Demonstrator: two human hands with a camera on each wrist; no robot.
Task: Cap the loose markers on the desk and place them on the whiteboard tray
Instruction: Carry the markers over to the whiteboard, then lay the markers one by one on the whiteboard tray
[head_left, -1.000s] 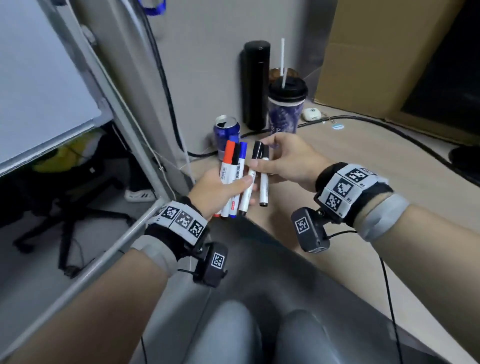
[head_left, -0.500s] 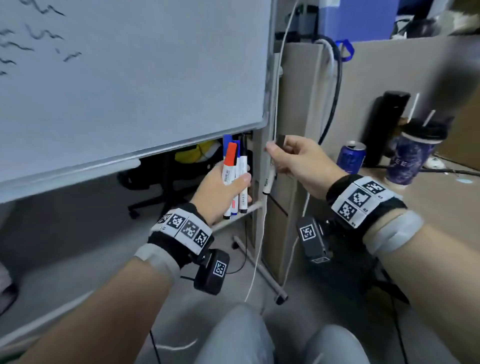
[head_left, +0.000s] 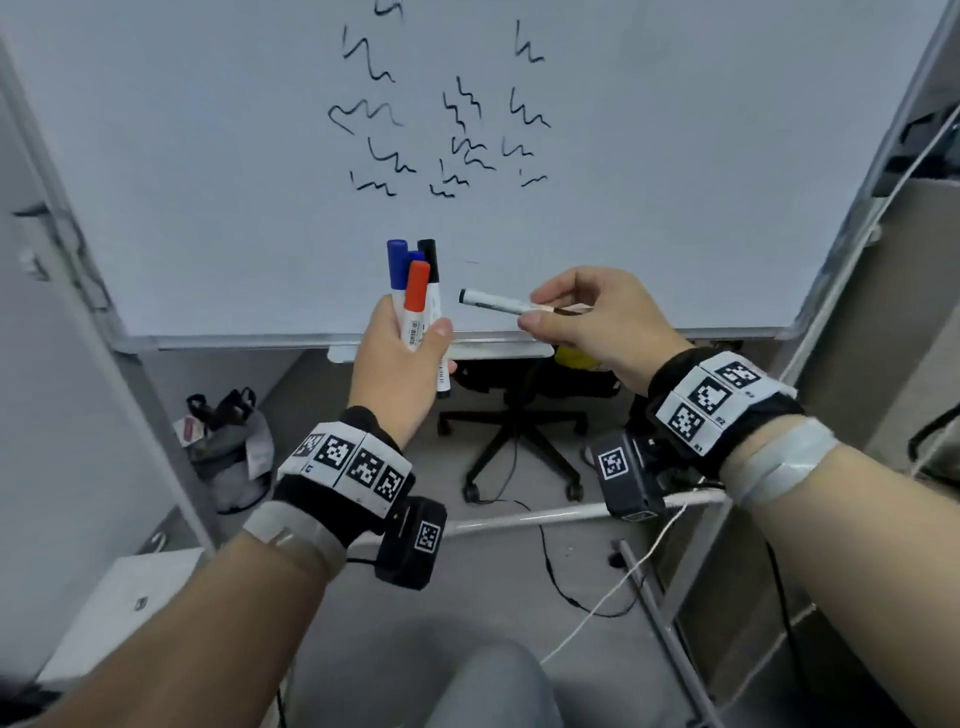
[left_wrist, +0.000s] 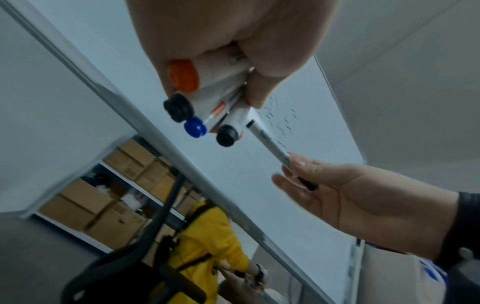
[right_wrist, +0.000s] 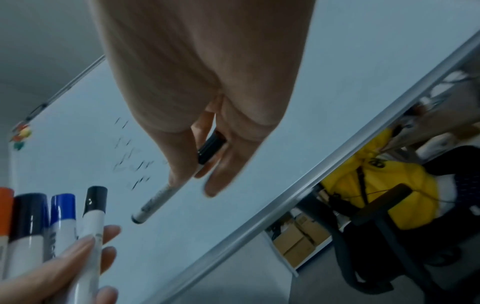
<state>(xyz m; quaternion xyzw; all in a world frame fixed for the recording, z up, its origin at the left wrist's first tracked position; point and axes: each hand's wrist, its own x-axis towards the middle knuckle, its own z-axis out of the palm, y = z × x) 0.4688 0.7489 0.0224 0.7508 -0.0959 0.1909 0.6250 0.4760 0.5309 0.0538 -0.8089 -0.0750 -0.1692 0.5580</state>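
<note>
My left hand (head_left: 402, 353) grips a bundle of capped markers (head_left: 415, 291) upright in front of the whiteboard (head_left: 208, 156): orange, blue and black caps. From the left wrist view their butt ends (left_wrist: 193, 111) point at the camera. My right hand (head_left: 582, 312) pinches a single black-capped marker (head_left: 493, 301), held level with its butt end toward the bundle; its cap (right_wrist: 210, 149) lies inside the palm. The whiteboard tray (head_left: 493, 349) runs along the board's lower edge, just below both hands.
Black scribbles (head_left: 447, 119) cover the whiteboard. Below it stand an office chair (head_left: 519, 441), a bag (head_left: 228, 447) on the floor and cables (head_left: 571, 587). A person in a yellow top (left_wrist: 205, 242) sits behind the board. The board's metal stand legs (head_left: 670, 644) flank my knees.
I have turned from the desk to face the whiteboard. Both hands rose with their markers in front of the board. The right hand's marker swung from upright to level.
</note>
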